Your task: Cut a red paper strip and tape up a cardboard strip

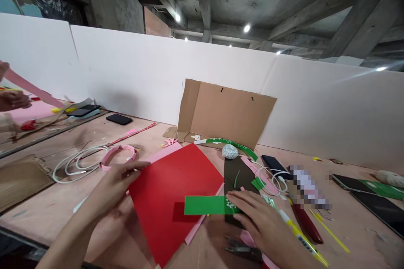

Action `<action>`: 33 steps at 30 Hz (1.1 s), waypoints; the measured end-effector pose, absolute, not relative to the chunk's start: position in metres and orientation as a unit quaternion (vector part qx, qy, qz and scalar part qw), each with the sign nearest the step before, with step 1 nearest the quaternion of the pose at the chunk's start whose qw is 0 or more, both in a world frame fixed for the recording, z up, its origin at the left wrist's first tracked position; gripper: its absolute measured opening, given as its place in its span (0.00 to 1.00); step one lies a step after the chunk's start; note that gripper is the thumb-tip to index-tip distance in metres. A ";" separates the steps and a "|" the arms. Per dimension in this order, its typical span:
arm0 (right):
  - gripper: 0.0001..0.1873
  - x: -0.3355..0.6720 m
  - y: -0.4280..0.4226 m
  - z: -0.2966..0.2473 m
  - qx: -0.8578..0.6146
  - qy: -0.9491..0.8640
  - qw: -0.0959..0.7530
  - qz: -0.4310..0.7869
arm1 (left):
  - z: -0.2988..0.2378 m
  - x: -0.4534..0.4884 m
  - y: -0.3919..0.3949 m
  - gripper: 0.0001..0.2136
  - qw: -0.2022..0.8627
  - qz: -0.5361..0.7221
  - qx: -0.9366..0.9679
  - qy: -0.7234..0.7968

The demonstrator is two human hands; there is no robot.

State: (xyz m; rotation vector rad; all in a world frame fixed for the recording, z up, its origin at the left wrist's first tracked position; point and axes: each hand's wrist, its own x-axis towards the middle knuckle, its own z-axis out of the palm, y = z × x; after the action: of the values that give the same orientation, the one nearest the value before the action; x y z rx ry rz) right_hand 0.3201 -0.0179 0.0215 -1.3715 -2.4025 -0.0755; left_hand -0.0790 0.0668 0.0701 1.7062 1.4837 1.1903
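A large red sheet of paper (172,195) lies on the wooden table (57,210) in front of me. My left hand (118,180) pinches its left corner, fingers closed on the edge. A green paper strip (205,205) lies across the red sheet's right side. My right hand (259,220) rests on the strip's right end, fingers curled over it and over a dark brown sheet (238,176) beneath. Pink paper (195,227) pokes out from under the red sheet.
An open cardboard box (221,113) stands behind, with a curved green strip (233,143) and a silvery ball (229,151). White cables (78,162), a pink paper ring (118,153), phones (119,119), scissors (243,250), a yellow pen (299,235). Another person's hands (12,101) at far left.
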 end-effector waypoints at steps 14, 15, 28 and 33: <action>0.22 0.357 -0.060 0.036 -0.567 -0.663 0.486 0.047 | 0.151 -0.025 0.070 0.26 0.331 0.649 0.521 0.445; 0.22 0.361 -0.067 0.033 -0.582 -0.650 0.483 0.073 | 0.147 -0.031 0.074 0.28 0.346 0.643 0.507 0.458; 0.25 0.399 -0.107 -0.001 -0.686 -0.661 0.295 0.068 | 0.081 -0.041 0.113 0.23 0.290 0.289 0.712 0.570; 0.29 0.372 -0.101 0.008 -0.714 -0.652 0.166 0.195 | 0.081 -0.050 0.122 0.23 0.268 0.255 0.722 0.584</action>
State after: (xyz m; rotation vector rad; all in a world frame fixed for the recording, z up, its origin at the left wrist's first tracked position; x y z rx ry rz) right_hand 0.3724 -0.1014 0.0081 -2.0321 -1.8562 0.5558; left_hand -0.0498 0.1219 0.0807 1.9486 1.5762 0.6875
